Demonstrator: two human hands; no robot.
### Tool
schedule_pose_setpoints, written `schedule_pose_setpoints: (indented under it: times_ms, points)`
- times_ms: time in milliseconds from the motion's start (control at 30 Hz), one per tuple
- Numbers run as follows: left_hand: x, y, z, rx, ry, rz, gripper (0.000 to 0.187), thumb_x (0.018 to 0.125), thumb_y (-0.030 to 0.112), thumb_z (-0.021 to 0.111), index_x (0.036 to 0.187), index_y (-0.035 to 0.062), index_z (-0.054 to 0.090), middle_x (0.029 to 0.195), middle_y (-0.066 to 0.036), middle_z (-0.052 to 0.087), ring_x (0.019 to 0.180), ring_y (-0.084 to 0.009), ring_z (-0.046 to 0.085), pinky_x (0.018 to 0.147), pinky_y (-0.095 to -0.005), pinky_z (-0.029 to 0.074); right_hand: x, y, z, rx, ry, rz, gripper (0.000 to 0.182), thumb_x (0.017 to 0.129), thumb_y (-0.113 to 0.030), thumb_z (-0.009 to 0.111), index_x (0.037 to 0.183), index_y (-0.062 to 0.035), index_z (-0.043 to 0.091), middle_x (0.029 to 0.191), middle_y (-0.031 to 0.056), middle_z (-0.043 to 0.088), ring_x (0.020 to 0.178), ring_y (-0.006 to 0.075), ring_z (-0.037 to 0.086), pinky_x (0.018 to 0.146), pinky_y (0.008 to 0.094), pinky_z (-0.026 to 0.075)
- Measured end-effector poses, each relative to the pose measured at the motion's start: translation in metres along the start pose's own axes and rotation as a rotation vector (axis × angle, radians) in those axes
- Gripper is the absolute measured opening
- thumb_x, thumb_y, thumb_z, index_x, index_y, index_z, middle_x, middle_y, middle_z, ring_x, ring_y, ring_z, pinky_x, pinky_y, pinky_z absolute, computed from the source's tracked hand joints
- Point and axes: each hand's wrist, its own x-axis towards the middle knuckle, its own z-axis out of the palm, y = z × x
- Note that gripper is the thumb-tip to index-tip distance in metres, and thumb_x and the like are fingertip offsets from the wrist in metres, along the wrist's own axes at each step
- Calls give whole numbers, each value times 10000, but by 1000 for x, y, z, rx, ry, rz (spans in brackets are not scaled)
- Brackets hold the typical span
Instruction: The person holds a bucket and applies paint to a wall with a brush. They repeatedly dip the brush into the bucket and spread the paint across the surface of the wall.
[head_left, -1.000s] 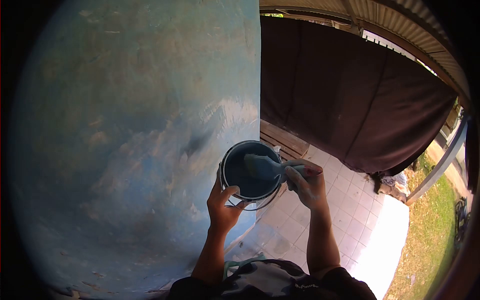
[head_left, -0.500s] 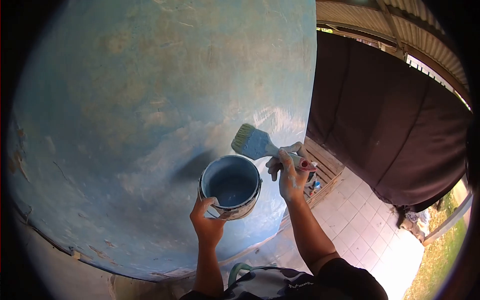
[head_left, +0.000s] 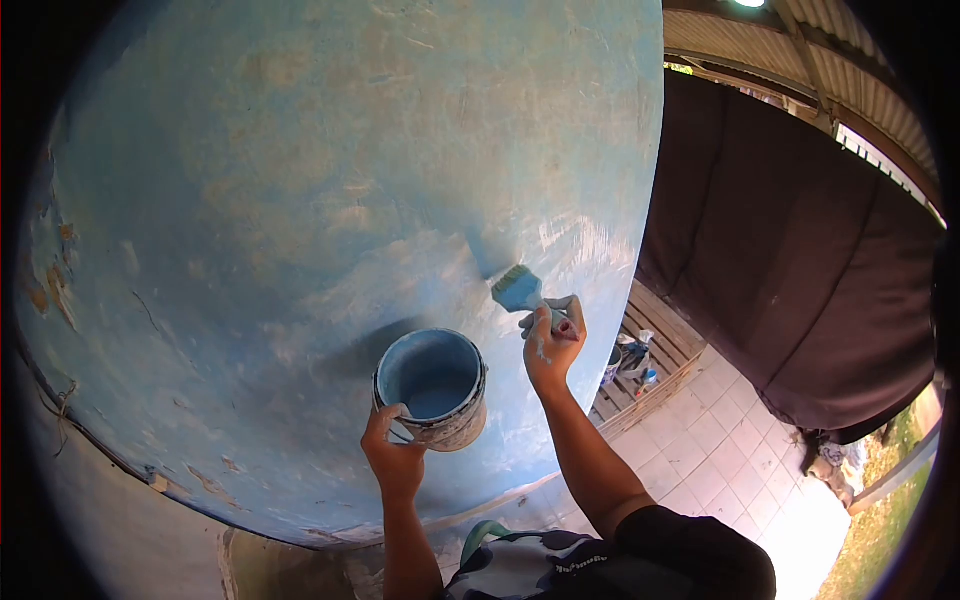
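Observation:
My left hand [head_left: 393,450] grips the rim of a paint bucket [head_left: 452,432], thumb hooked over the edge, in front of the wall. Blue paint coats the bucket's inside walls, and its outside is smeared. In my right hand [head_left: 553,345] is a wide paintbrush [head_left: 517,290], held by its handle with the reddish butt end toward me. Its greenish bristles point up and left, close to the blue, patchy wall [head_left: 330,190], where the brush casts a shadow. Paint marks show on the back of my right hand.
A dark cloth sheet [head_left: 790,250] hangs at the right, beneath a corrugated roof [head_left: 870,75]. Below it, a slatted wooden platform [head_left: 660,335] holds small items by the tiled floor [head_left: 715,440]. Flaking patches [head_left: 60,290] mark the wall's left side.
The paintbrush has moved away from above the bucket, nearer the wall, with its bristles turned more upward. The bucket sits slightly lower and left in view. Both hands keep their holds.

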Motion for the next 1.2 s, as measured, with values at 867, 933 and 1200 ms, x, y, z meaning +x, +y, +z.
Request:
schedule_pose_setpoints:
  times_ms: [867,933,1200]
  points:
    - [5,-7,-4,-93,-53,-45,444,644,-45,871,1051,-22,694,1057,-152,720,1031,-274,702,990,-397,525,22,8,12,32,-131,-19,173,1028,-121,593,1045,20,691,768,58,689,677,96,608,615,259,486]
    - [5,-6,-2,-103,-64,-41,453,646,-39,880,1057,-20,692,1062,-151,719,1035,-269,699,988,-399,526,4,42,-14,-65,-82,-46,161,1012,-120,597,994,13,688,757,76,687,651,133,620,598,289,487]
    - [6,5,-5,-72,-59,-24,423,672,-18,884,1048,-25,691,1061,-135,714,1043,-263,694,976,-398,525,39,-16,11,-286,-35,-85,161,960,-92,604,850,12,658,704,129,656,594,220,622,565,348,470]
